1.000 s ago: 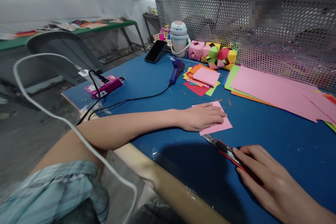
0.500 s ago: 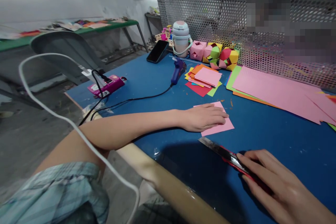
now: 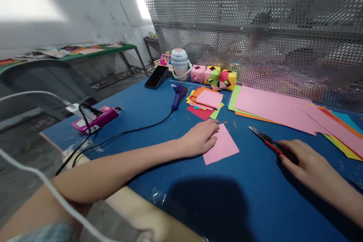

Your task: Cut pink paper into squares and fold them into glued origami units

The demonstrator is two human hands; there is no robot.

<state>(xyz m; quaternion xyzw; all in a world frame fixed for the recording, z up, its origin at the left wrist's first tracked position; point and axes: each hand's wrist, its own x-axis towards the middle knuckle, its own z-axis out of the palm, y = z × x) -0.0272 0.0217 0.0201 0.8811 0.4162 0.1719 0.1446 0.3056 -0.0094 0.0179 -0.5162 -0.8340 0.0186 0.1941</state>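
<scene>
The pink paper square [image 3: 225,144] is covered on its left side by the left hand [image 3: 202,138], thumb and fingers parted and closed on nothing, presumably so that slipping is prevented; to its right, the cutter [image 3: 270,145] is gripped by the handle in the closed right hand [image 3: 310,162], blade clear of the paper, seemingly for safety; its long axis is slanted from near right to far left, the tip pointed far left.

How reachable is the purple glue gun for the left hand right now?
Likely yes: the left hand rests partly over the pink square, this side of the glue gun, and nothing upright seems to stand between them.
</scene>
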